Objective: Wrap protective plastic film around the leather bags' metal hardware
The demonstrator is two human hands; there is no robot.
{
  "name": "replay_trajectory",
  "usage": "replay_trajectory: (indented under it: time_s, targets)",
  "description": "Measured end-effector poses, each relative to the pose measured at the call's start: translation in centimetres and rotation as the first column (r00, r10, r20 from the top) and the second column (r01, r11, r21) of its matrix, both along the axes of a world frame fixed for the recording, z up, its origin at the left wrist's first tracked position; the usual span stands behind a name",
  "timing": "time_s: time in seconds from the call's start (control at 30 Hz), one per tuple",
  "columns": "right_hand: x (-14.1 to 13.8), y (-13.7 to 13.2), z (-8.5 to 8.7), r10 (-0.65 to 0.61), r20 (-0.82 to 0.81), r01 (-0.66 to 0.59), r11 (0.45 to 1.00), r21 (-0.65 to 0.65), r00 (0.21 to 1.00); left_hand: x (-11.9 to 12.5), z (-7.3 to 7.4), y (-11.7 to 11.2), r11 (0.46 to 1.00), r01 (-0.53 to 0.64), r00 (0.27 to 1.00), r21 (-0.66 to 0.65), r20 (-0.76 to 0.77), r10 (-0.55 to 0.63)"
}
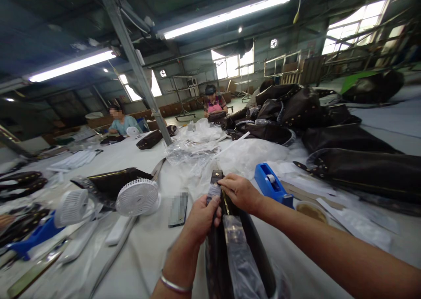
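A dark leather bag lies lengthwise before me, with a gold zipper along its top. Clear plastic wrapping covers a strap that runs along the bag toward me. At the bag's far end, my left hand is closed around the plastic-wrapped strap, its thumb on top. My right hand pinches the same strap from the right, fingertips just below the brass-studded strap end. What lies exactly between the right fingertips is partly hidden.
A blue tape dispenser and a round container stand on the right. Left are a phone, a white fan and another fan. Dark bags are heaped behind. Two people sit across the table; a metal post rises there.
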State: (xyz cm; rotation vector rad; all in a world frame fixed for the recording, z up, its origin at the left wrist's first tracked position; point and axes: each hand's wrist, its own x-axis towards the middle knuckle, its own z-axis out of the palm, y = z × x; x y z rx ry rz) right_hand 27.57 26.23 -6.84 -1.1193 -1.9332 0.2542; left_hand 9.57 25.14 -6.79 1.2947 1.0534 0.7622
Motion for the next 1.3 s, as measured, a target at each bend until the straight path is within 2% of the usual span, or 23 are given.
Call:
replay_trajectory:
  time_s: [0.1, 0.27, 0.53, 0.8, 0.97, 1.07, 1.17, 1.23, 1.3]
  targets:
    - [-0.4, -0.2, 0.0, -0.069, 0.103, 0.067, 0.997, 0.027, 0.992, 0.3, 0.2, -0.1, 0.999, -0.018, 1.000, 0.027, -0.023, 0.019]
    - [-0.9, 0.1, 0.5, -0.166, 0.269, 0.175, 0.984, -0.013, 0.949, 0.6, 0.4, -0.4, 0.998, -0.017, 0.997, 0.067, -0.068, 0.021]
    - [-1.5, 0.4, 1.6, -0.212, 0.465, 0.245, 0.970, -0.010, 0.860, 0.1, 0.9, 0.3, 0.997, 0.015, 0.982, 0.077, -0.191, 0.000]
    - [-1.8, 1.9, 2.3, -0.254, 0.478, 0.299, 0.954, -0.019, 0.841, -0.7, 2.1, 0.6, 0.994, 0.052, 0.953, 0.093, -0.303, -0.022]
    - [-1.9, 2.4, 2.1, -0.235, 0.460, 0.264, 0.965, 0.003, 0.856, -1.4, 2.3, 0.5, 0.983, 0.068, 0.879, 0.170, -0.477, 0.022]
    - [-2.0, 2.8, 2.1, -0.170, 0.375, 0.174, 0.984, 0.021, 0.911, -1.2, 2.4, 0.6, 0.933, 0.016, 0.807, 0.360, -0.555, 0.201]
    - [-2.4, 2.9, 2.0, -0.074, 0.305, 0.072, 0.997, 0.018, 0.950, -0.2, 2.5, 0.7, 0.794, 0.070, 0.628, 0.604, -0.645, 0.435]
    - [-2.8, 2.8, 2.0, -0.063, 0.304, 0.059, 0.998, 0.022, 0.951, 0.6, 2.3, 0.9, 0.743, 0.121, 0.556, 0.658, -0.665, 0.498]
    - [-3.1, 2.6, 2.0, -0.068, 0.297, 0.061, 0.998, 0.032, 0.952, 1.0, 2.0, 1.0, 0.722, 0.137, 0.553, 0.678, -0.657, 0.512]
